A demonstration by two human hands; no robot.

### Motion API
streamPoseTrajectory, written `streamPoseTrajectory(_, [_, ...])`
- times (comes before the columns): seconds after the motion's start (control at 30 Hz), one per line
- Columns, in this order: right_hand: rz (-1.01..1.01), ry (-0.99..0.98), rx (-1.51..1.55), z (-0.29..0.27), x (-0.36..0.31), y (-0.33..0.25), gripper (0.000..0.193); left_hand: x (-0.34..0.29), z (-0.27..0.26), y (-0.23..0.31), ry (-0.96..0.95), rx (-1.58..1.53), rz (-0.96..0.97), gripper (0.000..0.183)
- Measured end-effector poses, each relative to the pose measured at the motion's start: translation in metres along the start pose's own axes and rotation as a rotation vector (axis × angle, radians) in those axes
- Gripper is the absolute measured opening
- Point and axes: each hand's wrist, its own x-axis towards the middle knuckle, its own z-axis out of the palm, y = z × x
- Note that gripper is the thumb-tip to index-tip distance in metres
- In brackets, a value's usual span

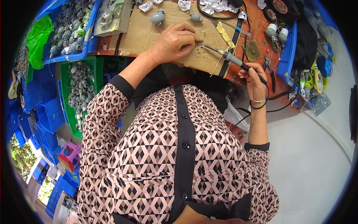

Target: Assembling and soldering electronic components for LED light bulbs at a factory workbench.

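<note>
My left hand (176, 43) rests over a brown cardboard sheet (140, 31) with its fingers closed in a pinch. What sits between the fingertips is too small and partly hidden to name. In my right hand (256, 80) is a soldering iron (234, 59) with a grey and black handle, gripped toward its cord end. Its metal tip points left and meets the spot at my left fingertips. A thin pale wire (217, 64) hangs over the cardboard's near edge. Beyond my left hand lie a grey bulb-shaped part (157, 18) and a smaller grey one (195, 17).
Right of the cardboard are a brown sponge (252, 50), cutters (272, 72) and a blue bin (288, 54). A yellow strip (225, 35) lies near the iron. White plastic pieces (220, 6) lie at the back. On the left stand a blue bin (90, 37) and a green crate (98, 72) of grey parts.
</note>
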Motion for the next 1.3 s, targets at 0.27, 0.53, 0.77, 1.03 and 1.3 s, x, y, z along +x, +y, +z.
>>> streamPoseTrajectory(0.27, [-0.007,-0.004,-0.035,0.004,0.0,0.0,0.028,-0.001,-0.002,0.0,-0.002,0.002,-0.007,0.005])
streamPoseTrajectory(0.53, [-0.007,0.009,-0.058,0.009,0.002,0.0,0.027,-0.001,-0.001,0.0,-0.002,0.0,-0.018,0.006])
streamPoseTrajectory(0.77, [0.05,0.014,0.061,0.008,0.015,-0.003,0.024,-0.001,-0.002,-0.001,-0.009,-0.01,-0.025,0.005])
streamPoseTrajectory(1.03, [0.036,0.053,0.071,0.008,0.014,-0.004,0.024,0.0,0.0,-0.002,-0.001,-0.02,-0.013,0.005])
streamPoseTrajectory(1.3, [0.046,0.044,0.062,0.007,0.013,-0.003,0.024,0.001,-0.001,-0.001,-0.004,-0.025,-0.017,0.006])
